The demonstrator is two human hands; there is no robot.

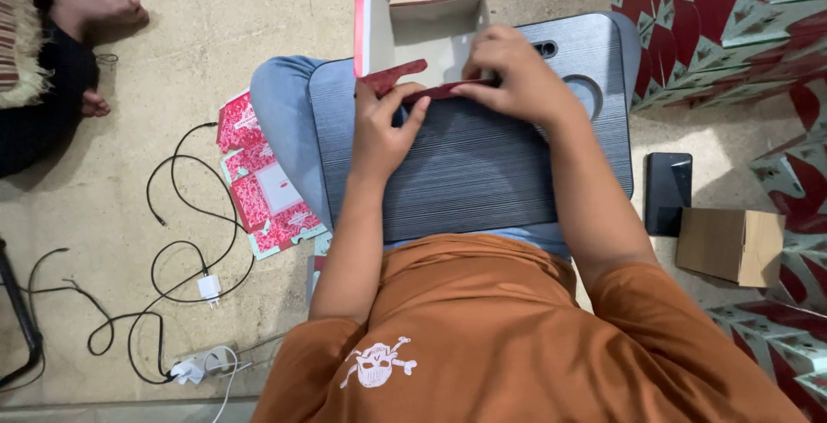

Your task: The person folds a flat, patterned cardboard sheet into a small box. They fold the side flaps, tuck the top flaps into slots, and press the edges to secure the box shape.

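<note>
**Two hands on a half-folded red carton**

Two bare hands meet at the far edge of a grey, ribbed lap table that rests across the person's knees. Between them stands a red-and-white printed cardboard carton, partly raised: its left wall is upright, its plain brown inside faces the camera, and its top looks open. A dark red flap at its near edge lies low, not yet tucked.

The left hand is curled closed, thumb and fingers pinching that flap at the carton's near left corner. The right hand lies over the near right side, fingers bent and pressing a dark red strip flat against the table.

By this look the carton is shaped but not closed; the near flaps remain loose.

On the floor to the left lie flat red printed carton blanks, unfolded, beside black cables and a white charger. To the right sit a black phone and a plain brown cardboard box.
</note>
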